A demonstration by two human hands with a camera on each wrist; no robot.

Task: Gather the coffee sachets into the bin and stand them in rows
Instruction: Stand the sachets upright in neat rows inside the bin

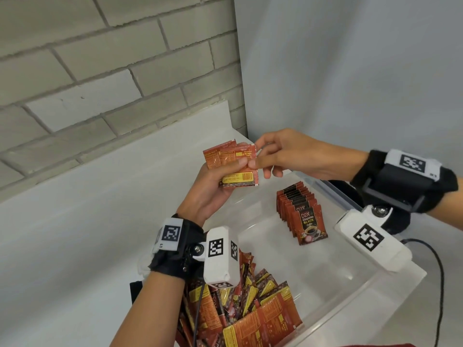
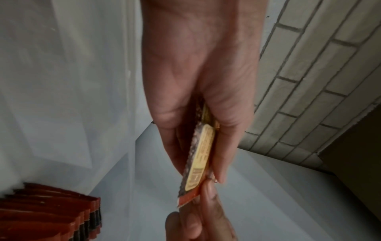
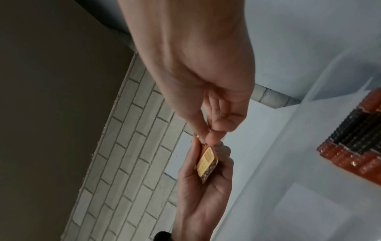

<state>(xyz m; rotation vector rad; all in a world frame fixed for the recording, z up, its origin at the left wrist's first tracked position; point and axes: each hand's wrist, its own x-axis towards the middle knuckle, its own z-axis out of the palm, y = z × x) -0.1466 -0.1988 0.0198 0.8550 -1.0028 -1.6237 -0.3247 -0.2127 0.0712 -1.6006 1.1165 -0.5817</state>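
A small fan of coffee sachets (image 1: 231, 162) is held in the air above the far left corner of the clear bin (image 1: 390, 288), well clear of its floor. The left hand (image 1: 215, 186) grips the fan from below, thumb pressed across the printed backs and fingers curled behind. The right hand (image 1: 288, 152) reaches in from the bin's far right side and pinches the right edge of the outermost sachet between thumb and forefinger; the right wrist view shows that pinch closed on the packet's corner.

Inside the bin, near its far wall, a standing row (image 1: 298, 209) of sachets leans together, fronts facing the person. At the bin's near left end lies a loose heap (image 1: 250, 314) of sachets, jumbled and mostly back side up. The bin rests on a white counter (image 1: 75, 234), with a brick wall (image 1: 100, 71) beyond its far edge.

The step in hand looks like squaring and turning a handful before adding it to the row. The next move probably calls for aligning the packets, facing them the same way as the row, then lowering them upright against its front sachet without tipping it. Most of the task appears still ahead, given the heap.
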